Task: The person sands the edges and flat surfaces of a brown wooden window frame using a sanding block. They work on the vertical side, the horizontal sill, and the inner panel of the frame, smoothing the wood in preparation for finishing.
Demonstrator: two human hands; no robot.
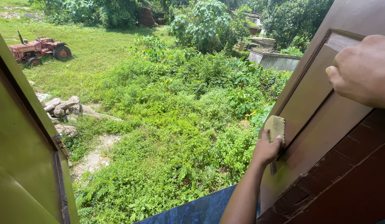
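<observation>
My left hand [266, 150] reaches out from the bottom middle and presses a small tan sponge [276, 127] against the outer edge of a brown wooden window shutter [317, 124]. The shutter is swung open on the right. Close to the camera at the upper right, my right hand [362, 70] rests with curled fingers on the shutter's inner face, gripping it. The fingertips of that hand are hidden.
A yellow-green window frame [18, 157] with a hinge stands at the left. A dark blue sill [196, 209] runs along the bottom. Far below lie thick green plants [180, 124], stones [61, 107], a red tractor [36, 49] on grass and a low grey wall [275, 60].
</observation>
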